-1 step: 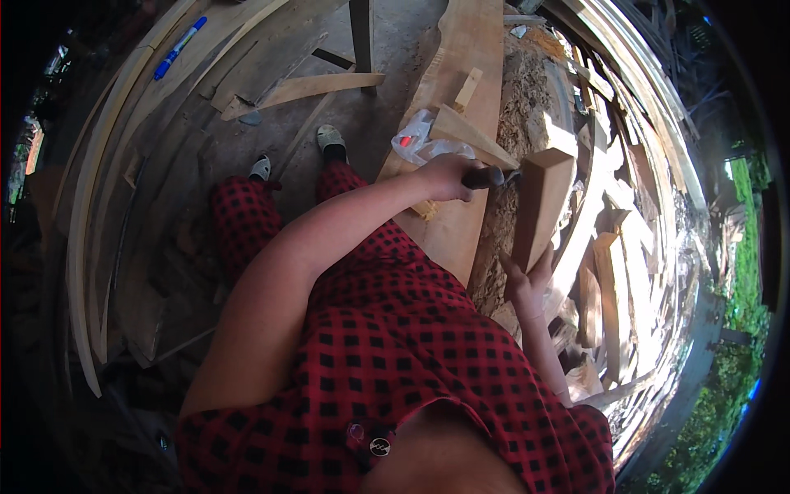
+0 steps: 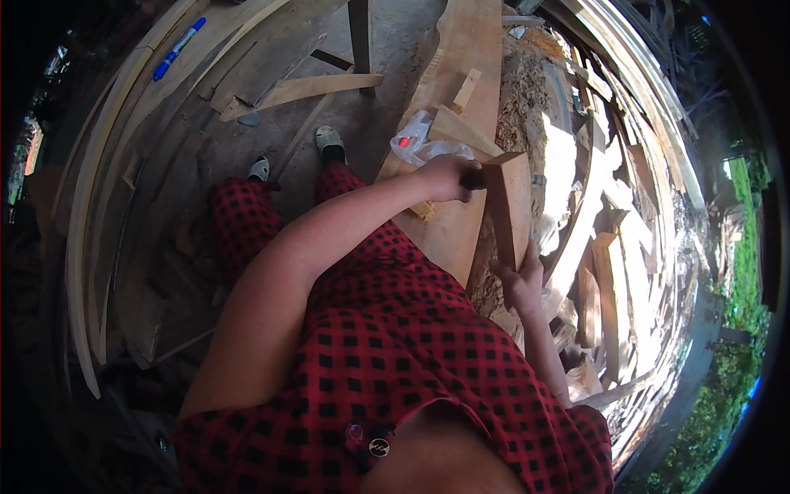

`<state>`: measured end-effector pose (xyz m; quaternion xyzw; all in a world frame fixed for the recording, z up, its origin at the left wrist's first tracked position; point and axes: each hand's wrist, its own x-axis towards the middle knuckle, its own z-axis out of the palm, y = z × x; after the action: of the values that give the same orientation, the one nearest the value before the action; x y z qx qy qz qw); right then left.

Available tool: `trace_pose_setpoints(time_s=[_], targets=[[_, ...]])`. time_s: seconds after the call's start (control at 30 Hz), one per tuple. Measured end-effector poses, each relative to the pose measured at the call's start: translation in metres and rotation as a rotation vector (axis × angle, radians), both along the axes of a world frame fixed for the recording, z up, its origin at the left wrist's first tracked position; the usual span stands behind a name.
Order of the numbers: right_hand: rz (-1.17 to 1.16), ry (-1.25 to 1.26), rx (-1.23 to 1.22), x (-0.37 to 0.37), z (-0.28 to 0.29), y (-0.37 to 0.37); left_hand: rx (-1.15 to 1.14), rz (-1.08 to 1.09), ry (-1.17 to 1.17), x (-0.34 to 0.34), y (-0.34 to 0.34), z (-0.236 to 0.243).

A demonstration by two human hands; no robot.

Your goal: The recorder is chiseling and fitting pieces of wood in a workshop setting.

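My left hand (image 2: 447, 177) is closed round the dark handle (image 2: 474, 179) of what looks like a chisel, above the log. A thick, squared wooden block (image 2: 512, 206) is gripped at its lower end by my right hand (image 2: 522, 284). The block's upper end is right at the handle and hides most of the tool; whether they touch I cannot tell. Under my left hand lies a long, broad plank (image 2: 448, 239). Just beyond that hand rest a clear plastic bag (image 2: 414, 132) with something red in it and a wedge-shaped wood piece (image 2: 462, 130).
The rough-barked log (image 2: 527, 90) runs along the plank's right side. Split wood and slats (image 2: 613, 280) are heaped at the right. A blue pen (image 2: 179, 49) lies on boards at the far left. A dark post (image 2: 360, 37) stands ahead, near my feet.
My right hand has swung the wooden block leftward, over the tool's handle. My left hand has stayed in place.
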<state>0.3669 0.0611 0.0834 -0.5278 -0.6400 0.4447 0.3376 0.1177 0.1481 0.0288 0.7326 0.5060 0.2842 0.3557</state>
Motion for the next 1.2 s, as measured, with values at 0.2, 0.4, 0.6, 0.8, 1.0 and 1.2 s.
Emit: trace_pose_setpoints(time_s=[0.2,0.4,0.6,0.8,1.0,1.2], targets=[[-0.146,0.257,-0.019,-0.002,0.024,-0.004,-0.001,-0.001,0.057,-0.003,-0.004,0.007],[0.058,-0.043,-0.138,0.001,0.014,0.005,-0.01,-0.005,0.014,-0.001,-0.002,-0.004],[-0.157,0.343,0.143,-0.002,0.02,-0.002,-0.016,0.002,0.003,-0.004,-0.003,0.0],[0.091,0.107,-0.184,-0.001,0.012,0.013,-0.054,0.005,0.042,-0.005,-0.001,0.008],[-0.042,0.274,-0.41,-0.013,-0.009,0.005,-0.098,0.191,-0.424,-0.063,-0.022,-0.023],[0.136,-0.089,-0.583,-0.029,-0.098,0.004,-0.347,0.837,-0.943,-0.085,-0.066,-0.039]])
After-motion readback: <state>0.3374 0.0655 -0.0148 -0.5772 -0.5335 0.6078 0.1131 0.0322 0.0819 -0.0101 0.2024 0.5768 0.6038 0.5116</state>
